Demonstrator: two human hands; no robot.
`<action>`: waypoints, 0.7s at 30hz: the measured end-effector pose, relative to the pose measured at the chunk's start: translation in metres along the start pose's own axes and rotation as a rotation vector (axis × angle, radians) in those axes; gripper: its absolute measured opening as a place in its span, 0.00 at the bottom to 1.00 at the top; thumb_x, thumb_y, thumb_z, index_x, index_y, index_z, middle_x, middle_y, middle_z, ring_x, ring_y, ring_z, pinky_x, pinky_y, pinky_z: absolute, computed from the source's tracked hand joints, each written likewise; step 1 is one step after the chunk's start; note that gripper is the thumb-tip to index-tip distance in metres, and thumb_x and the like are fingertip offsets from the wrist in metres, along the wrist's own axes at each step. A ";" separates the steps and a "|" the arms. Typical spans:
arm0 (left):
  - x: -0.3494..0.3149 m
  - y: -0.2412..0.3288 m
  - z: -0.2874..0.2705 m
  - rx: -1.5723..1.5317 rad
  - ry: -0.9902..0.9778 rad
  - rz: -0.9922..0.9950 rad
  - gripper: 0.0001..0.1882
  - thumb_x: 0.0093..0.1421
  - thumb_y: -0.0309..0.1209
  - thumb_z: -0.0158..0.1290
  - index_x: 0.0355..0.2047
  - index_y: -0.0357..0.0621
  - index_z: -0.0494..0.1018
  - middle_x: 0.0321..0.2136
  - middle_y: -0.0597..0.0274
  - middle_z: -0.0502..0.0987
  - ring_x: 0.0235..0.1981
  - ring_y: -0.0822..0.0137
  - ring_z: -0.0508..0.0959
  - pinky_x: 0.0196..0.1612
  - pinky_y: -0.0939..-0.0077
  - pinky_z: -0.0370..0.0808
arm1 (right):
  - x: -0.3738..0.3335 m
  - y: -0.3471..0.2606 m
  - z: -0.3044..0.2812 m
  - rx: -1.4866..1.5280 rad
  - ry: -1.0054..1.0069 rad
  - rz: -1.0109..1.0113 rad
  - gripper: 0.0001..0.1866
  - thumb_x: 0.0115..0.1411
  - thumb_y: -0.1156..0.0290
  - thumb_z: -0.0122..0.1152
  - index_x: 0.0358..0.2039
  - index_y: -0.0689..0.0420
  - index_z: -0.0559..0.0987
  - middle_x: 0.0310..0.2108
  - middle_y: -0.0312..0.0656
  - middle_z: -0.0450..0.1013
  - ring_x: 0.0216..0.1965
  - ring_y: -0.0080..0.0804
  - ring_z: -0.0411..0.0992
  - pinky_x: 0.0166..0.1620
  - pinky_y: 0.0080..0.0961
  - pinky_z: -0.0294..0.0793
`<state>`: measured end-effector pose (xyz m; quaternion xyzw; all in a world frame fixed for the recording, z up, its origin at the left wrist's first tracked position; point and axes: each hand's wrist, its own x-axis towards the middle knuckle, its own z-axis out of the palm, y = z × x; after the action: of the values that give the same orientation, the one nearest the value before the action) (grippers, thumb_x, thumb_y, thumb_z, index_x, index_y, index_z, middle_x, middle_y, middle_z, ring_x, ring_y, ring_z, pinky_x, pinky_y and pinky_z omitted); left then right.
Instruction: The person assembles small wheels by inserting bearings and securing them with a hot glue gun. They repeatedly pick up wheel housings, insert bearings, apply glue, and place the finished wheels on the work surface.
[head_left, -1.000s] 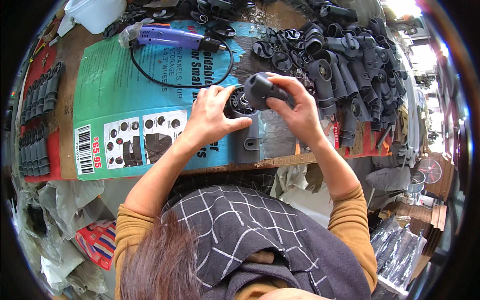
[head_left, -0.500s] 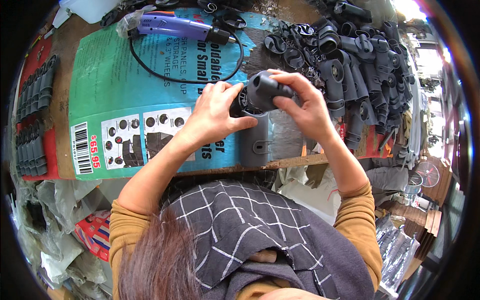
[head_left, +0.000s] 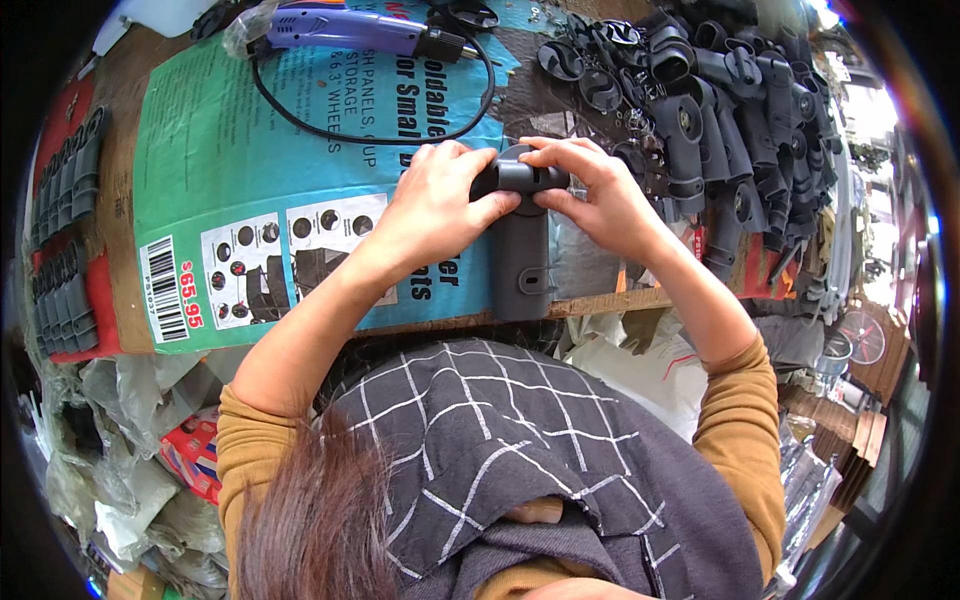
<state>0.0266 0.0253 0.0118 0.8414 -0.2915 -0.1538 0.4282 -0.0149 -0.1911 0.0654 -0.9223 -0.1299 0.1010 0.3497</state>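
A dark grey plastic tube fitting [head_left: 519,270] lies on the table's front part, its slotted lower end pointing toward me. On its far end sits a second dark grey plastic piece [head_left: 519,177], turned crosswise. My left hand [head_left: 440,205] grips the left side of this joint, thumb and fingers closed on it. From the right, my right hand [head_left: 605,195] pinches the crosswise piece between thumb and fingers. The two pieces touch; the contact between them is mostly hidden by the fingers and the upper piece.
A purple electric screwdriver [head_left: 345,31] with a black cable lies at the back. Dark plastic fittings [head_left: 735,130] are heaped at the right, with round black parts [head_left: 600,90] beside them. More fittings [head_left: 68,195] stand in rows at the left. Printed cardboard [head_left: 200,150] covers the table.
My right hand has lowered the upper piece onto the far end of the tube fitting and turned it crosswise. My left hand has moved slightly with it, still on the joint.
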 end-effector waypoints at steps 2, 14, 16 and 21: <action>0.003 0.003 -0.002 -0.022 -0.062 -0.049 0.30 0.56 0.44 0.60 0.51 0.34 0.72 0.46 0.45 0.72 0.51 0.48 0.69 0.57 0.58 0.67 | 0.001 0.006 -0.001 0.089 -0.030 0.077 0.19 0.52 0.80 0.65 0.46 0.59 0.76 0.55 0.45 0.72 0.55 0.37 0.71 0.60 0.34 0.67; 0.016 0.031 -0.012 -0.026 -0.521 -0.113 0.32 0.52 0.52 0.63 0.40 0.32 0.75 0.33 0.42 0.78 0.36 0.47 0.79 0.41 0.60 0.75 | -0.058 0.021 0.057 0.397 0.210 -0.052 0.21 0.55 0.81 0.62 0.50 0.56 0.72 0.60 0.50 0.65 0.63 0.40 0.63 0.63 0.35 0.62; 0.018 0.037 -0.007 -0.099 -0.521 -0.293 0.39 0.54 0.63 0.56 0.37 0.29 0.77 0.33 0.42 0.80 0.35 0.57 0.81 0.38 0.66 0.75 | -0.072 0.020 0.064 0.469 0.252 -0.062 0.23 0.54 0.77 0.65 0.51 0.56 0.73 0.58 0.52 0.67 0.59 0.47 0.67 0.60 0.36 0.67; 0.023 0.052 -0.004 -0.467 -0.655 -0.657 0.39 0.52 0.52 0.64 0.51 0.28 0.69 0.45 0.48 0.75 0.47 0.64 0.73 0.49 0.70 0.69 | -0.086 0.016 0.071 0.411 0.364 -0.229 0.26 0.54 0.80 0.66 0.52 0.56 0.68 0.61 0.50 0.64 0.62 0.42 0.64 0.61 0.39 0.66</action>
<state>0.0281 -0.0099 0.0561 0.6783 -0.0884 -0.5965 0.4198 -0.1136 -0.1854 0.0108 -0.8145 -0.1450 -0.0819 0.5557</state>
